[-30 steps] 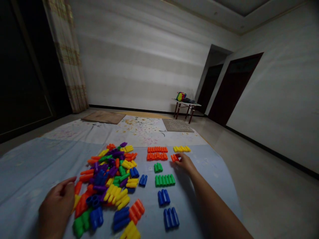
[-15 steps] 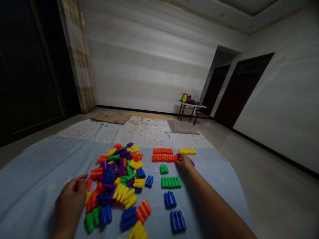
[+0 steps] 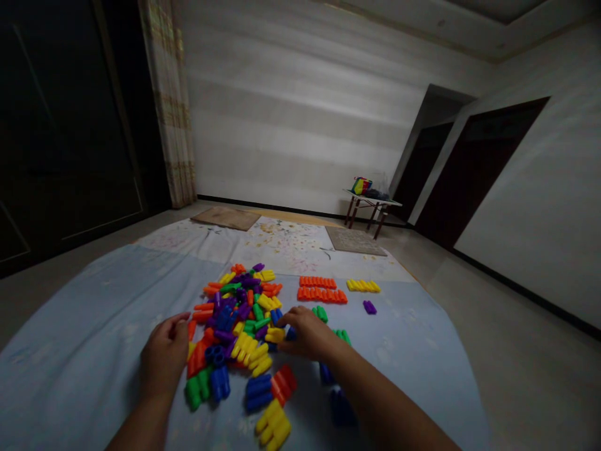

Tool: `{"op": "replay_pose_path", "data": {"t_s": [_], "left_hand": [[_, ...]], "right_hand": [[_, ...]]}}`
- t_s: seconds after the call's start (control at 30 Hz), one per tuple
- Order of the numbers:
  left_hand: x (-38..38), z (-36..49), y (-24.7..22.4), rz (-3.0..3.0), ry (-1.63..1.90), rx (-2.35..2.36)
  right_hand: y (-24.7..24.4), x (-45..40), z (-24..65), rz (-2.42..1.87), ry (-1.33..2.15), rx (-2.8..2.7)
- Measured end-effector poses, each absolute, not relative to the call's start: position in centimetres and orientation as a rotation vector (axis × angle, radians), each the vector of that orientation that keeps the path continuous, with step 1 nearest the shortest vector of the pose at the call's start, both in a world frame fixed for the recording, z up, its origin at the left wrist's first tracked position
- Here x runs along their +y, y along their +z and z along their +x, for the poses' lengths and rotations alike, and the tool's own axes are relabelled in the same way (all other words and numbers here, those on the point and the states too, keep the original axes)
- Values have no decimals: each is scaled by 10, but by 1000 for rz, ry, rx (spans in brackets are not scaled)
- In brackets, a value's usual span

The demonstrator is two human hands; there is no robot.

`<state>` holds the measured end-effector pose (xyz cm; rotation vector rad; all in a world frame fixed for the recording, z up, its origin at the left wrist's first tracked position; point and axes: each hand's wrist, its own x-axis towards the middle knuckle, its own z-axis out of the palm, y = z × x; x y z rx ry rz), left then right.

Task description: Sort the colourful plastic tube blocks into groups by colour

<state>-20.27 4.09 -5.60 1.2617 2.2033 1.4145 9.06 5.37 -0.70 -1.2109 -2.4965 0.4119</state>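
A mixed pile of coloured plastic pieces (image 3: 235, 313) lies on a blue cloth. My left hand (image 3: 166, 354) rests at the pile's left edge with curled fingers, beside an orange piece; whether it grips anything is hidden. My right hand (image 3: 303, 332) reaches over the right edge of the pile, fingers apart, around the yellow pieces (image 3: 275, 335) and a blue one. Beyond it are two orange rows (image 3: 322, 295), a yellow row (image 3: 363, 286) and a purple piece (image 3: 370, 307). Green pieces (image 3: 320, 314) and blue pieces (image 3: 342, 407) are partly hidden by my right hand and forearm.
Nearer to me lie a yellow block (image 3: 273, 426), a blue block (image 3: 258, 393) and an orange block (image 3: 283, 383). Two flat boards (image 3: 226, 218) (image 3: 355, 240) lie at the far edge of the cloth. A small table (image 3: 373, 198) with a colourful bag stands by the wall.
My right hand has moved from the end of the orange row back to the right side of the pile, and its fingers have spread. The camera view has shifted slightly left.
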Motion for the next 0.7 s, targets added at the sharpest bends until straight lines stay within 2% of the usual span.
{"op": "replay_pose_path", "data": {"t_s": [0.13,0.33,0.47,0.6,0.7], "left_hand": [[39,-202,-56,1257,1421,2198],[42,-204,-59,1288,1415,2212],[44,-206,-59,1304,1375,2236],[44,-206,-56,1298,1336,2261],[46,-209,-58,1349,1299,2297]], "right_hand": [[-10,51,81,-1243,387,-2542],[-12,58,121,-1355,579,-2024],[-25,62,177,-1464,392,-1754],[-47,62,226,-1613,127,-1738],[-62,61,244,-1735,96,-1753]]}}
